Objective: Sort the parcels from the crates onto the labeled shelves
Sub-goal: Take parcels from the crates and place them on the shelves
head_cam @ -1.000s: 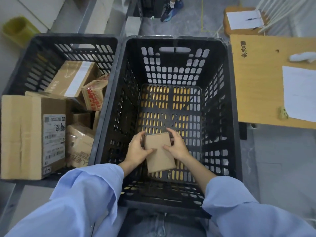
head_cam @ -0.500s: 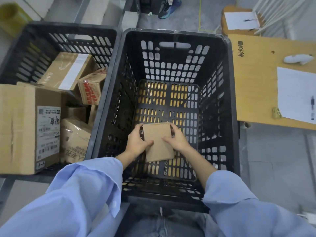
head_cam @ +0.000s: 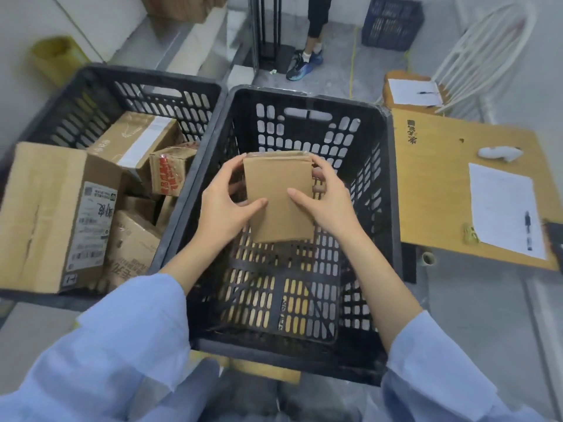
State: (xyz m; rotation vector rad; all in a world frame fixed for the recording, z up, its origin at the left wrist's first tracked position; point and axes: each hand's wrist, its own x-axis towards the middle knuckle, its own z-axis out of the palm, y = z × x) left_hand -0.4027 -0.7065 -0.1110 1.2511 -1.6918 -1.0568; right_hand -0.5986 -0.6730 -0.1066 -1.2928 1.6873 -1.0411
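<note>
A small flat brown cardboard parcel [head_cam: 278,193] is held above the inside of the right black crate [head_cam: 388,190]. My left hand [head_cam: 227,202] grips its left edge, thumb on the top face. My right hand [head_cam: 326,199] grips its right edge the same way. No other parcel shows in the right crate. The left black crate [head_cam: 100,89] holds several cardboard parcels, among them a large box with a shipping label [head_cam: 58,214] and a small box with red print [head_cam: 170,170].
A wooden table [head_cam: 438,190] stands right of the crates with a paper sheet [head_cam: 502,208], a pen and a white object. Behind it a white chair [head_cam: 484,56] carries a clipboard. A person's leg and shoe [head_cam: 304,63] stand on the floor beyond, near a blue crate [head_cam: 393,22].
Both hands have lifted the small parcel from the bottom of the right crate up to rim height. The view has tilted up, showing more of the floor beyond.
</note>
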